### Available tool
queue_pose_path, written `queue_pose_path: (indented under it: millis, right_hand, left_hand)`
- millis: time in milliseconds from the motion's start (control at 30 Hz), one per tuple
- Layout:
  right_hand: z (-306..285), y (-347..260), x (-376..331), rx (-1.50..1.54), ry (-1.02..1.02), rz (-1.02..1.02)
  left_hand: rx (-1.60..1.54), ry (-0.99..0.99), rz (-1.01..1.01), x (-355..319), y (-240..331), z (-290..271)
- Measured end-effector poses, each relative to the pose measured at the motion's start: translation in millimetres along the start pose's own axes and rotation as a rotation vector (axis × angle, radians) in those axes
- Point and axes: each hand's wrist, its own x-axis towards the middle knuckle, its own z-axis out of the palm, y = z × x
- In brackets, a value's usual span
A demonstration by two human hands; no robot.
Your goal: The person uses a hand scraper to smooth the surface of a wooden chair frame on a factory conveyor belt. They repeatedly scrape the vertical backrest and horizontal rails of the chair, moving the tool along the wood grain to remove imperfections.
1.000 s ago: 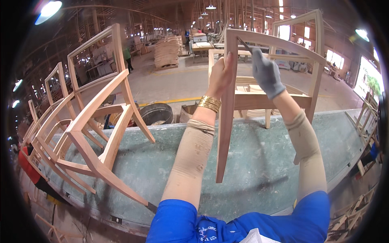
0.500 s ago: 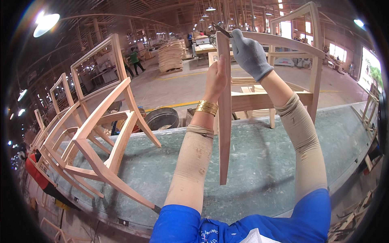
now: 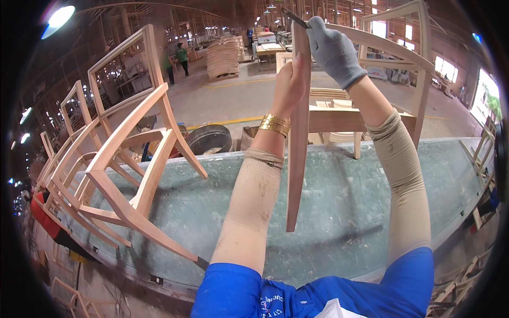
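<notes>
A pale wooden chair frame [image 3: 371, 121] stands on the green-topped bench [image 3: 339, 212] before me. My left hand [image 3: 290, 87], bare with a gold bracelet at the wrist, is wrapped round the upper part of its front leg [image 3: 298, 175]. In a grey knitted glove, my right hand [image 3: 335, 53] grips a dark, narrow, flat tool, which looks like a file [image 3: 295, 19]. The tool lies across the top end of that leg, where the arm rail [image 3: 366, 40] begins. My gloved fingers hide one end of it.
Another wooden armchair frame [image 3: 127, 212] stands at the left of the bench, with more frames behind it. A dark round tub [image 3: 210, 140] sits beyond the far edge. Stacked curved wooden parts [image 3: 224, 58] and two people [image 3: 182, 58] are farther back.
Both hands and the tool sit slightly higher and farther right in view. The chair's front leg has tilted a little, its top to the right. Both grips stay the same.
</notes>
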Motion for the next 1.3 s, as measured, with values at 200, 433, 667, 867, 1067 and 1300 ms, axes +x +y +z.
queue_pose_path:
  millis: [200,433,667,867,1067,1300]
  right_hand:
    - [-3.3,-6.1,6.1,-0.087,0.039,-0.015]
    - [0.9,-3.9,1.8,-0.148,0.043,-0.031]
    - [1.0,44.5,-71.7,-0.064,-0.08,-0.031]
    - [-28.3,73.6,-132.2,0.238,0.214,0.143]
    - [-73.9,36.5,-25.5,0.864,0.562,0.46]
    - [-90.9,32.2,-19.7,0.852,0.556,0.464]
  left_hand:
    - [-0.028,0.063,-0.04,0.0,2.7,3.7]
    - [-0.005,0.053,-0.079,3.5,6.3,2.5]
    - [-0.04,-0.011,-0.064,15.6,-8.7,-4.8]
    - [-0.049,0.012,-0.009,15.5,-6.9,-4.6]
    - [-0.191,-0.038,-0.063,-27.3,23.6,-7.2]
    - [-0.173,-0.031,-0.024,-96.5,48.0,0.5]
